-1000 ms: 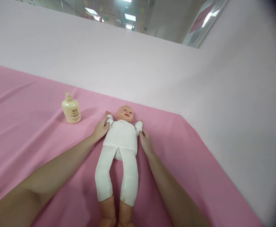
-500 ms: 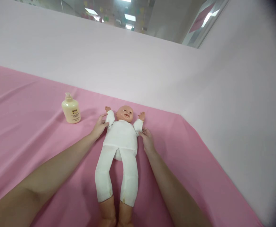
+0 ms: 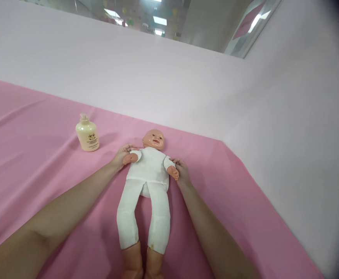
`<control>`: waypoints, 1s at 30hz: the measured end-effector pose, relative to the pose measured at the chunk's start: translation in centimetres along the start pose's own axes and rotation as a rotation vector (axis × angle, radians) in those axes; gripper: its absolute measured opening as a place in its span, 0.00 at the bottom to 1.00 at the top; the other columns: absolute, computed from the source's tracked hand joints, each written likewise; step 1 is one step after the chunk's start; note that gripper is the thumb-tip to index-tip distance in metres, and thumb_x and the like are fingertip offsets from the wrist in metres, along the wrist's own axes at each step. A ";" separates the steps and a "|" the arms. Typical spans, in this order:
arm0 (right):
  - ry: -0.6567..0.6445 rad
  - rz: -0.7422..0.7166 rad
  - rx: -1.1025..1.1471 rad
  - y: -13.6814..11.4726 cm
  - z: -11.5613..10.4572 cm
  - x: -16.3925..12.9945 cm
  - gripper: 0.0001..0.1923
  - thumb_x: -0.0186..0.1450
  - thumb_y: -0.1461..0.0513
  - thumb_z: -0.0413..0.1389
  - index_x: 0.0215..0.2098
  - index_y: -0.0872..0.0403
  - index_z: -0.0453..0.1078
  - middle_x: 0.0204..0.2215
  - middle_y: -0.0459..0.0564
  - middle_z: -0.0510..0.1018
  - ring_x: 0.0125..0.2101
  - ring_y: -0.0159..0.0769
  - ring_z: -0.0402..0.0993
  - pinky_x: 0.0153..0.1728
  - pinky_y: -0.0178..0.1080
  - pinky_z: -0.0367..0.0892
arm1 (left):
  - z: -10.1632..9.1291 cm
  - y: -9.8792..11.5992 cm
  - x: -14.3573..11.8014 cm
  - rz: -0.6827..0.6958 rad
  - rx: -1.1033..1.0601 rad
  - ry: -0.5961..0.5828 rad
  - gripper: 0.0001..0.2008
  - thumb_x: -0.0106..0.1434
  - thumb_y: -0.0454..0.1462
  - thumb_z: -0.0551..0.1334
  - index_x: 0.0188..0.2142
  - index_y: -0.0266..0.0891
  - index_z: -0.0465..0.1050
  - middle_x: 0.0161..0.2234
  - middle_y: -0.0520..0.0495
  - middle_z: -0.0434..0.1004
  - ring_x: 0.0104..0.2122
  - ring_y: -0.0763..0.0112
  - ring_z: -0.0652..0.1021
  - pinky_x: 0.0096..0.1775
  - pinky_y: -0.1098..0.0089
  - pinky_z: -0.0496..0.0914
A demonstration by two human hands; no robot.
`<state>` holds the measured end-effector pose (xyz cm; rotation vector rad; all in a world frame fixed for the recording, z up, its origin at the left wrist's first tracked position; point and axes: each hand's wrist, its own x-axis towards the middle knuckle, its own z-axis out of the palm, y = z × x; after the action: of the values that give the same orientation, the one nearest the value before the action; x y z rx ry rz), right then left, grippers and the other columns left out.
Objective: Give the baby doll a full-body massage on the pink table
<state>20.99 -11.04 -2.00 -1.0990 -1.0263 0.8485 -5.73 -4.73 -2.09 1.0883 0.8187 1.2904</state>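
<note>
A baby doll [image 3: 147, 166] in white cloth lies on its back on the pink sheet, head toward the wall, legs toward me. Its bare hands point down beside its trunk. My left hand [image 3: 121, 157] is at the doll's arm on the left of the view, fingers curled round behind it and partly hidden by the doll's forearm. On the other side, my right hand [image 3: 182, 172] grips the doll's other arm near the sleeve, with the doll's hand in front of my palm.
A cream pump bottle [image 3: 88, 135] with a dark printed label stands upright on the pink sheet [image 3: 35, 128], left of the doll. White walls [image 3: 187, 89] rise behind and to the right. A window or mirror [image 3: 204, 23] with reflected ceiling lights is set above.
Both of the doll's arms have swung from raised beside its head to lowered at its sides. My hands have stayed at its arms, and the doll's trunk and the bottle have not moved.
</note>
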 end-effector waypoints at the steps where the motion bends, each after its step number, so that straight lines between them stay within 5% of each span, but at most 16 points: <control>1: -0.002 0.014 0.015 -0.1 0.1 -0.1 0.06 0.51 0.58 0.59 0.26 0.51 0.69 0.34 0.50 0.81 0.36 0.40 0.78 0.39 0.46 0.74 | 0.1 0.1 -0.1 0.014 -0.006 -0.002 0.14 0.46 0.37 0.66 0.34 0.40 0.72 0.34 0.46 0.81 0.38 0.61 0.80 0.45 0.58 0.73; 9: 0.023 -0.005 -0.052 -0.9 0.7 -0.7 0.20 0.58 0.53 0.60 0.46 0.51 0.66 0.45 0.50 0.79 0.45 0.39 0.76 0.48 0.44 0.70 | 0.5 0.4 -0.5 0.056 -0.039 -0.007 0.17 0.51 0.38 0.64 0.42 0.38 0.72 0.42 0.44 0.81 0.43 0.60 0.79 0.47 0.60 0.71; 14: 0.027 -0.037 -0.100 -1.0 0.5 -0.8 0.20 0.59 0.53 0.60 0.47 0.50 0.65 0.46 0.51 0.78 0.43 0.39 0.76 0.45 0.44 0.71 | 0.4 0.2 -0.6 0.110 0.078 0.008 0.17 0.52 0.38 0.62 0.43 0.39 0.71 0.38 0.46 0.80 0.41 0.62 0.79 0.45 0.62 0.71; 22: 0.043 -0.024 -0.209 -0.3 0.1 -0.6 0.20 0.59 0.52 0.58 0.47 0.51 0.71 0.46 0.51 0.79 0.46 0.42 0.74 0.50 0.47 0.67 | 0.4 0.4 -1.3 0.186 0.452 0.030 0.26 0.62 0.41 0.58 0.60 0.41 0.63 0.48 0.43 0.78 0.46 0.62 0.78 0.51 0.59 0.68; 30: -0.003 -0.024 -0.359 -1.2 0.2 -1.0 0.21 0.63 0.49 0.52 0.44 0.53 0.73 0.41 0.51 0.80 0.43 0.43 0.73 0.47 0.44 0.65 | 0.5 0.8 -1.5 0.162 0.591 0.060 0.24 0.65 0.41 0.56 0.60 0.41 0.68 0.56 0.44 0.75 0.58 0.57 0.72 0.60 0.56 0.62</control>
<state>20.59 -12.18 -1.04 -1.3825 -1.2224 0.6601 -5.72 -6.37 -1.35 1.6120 1.2220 1.2485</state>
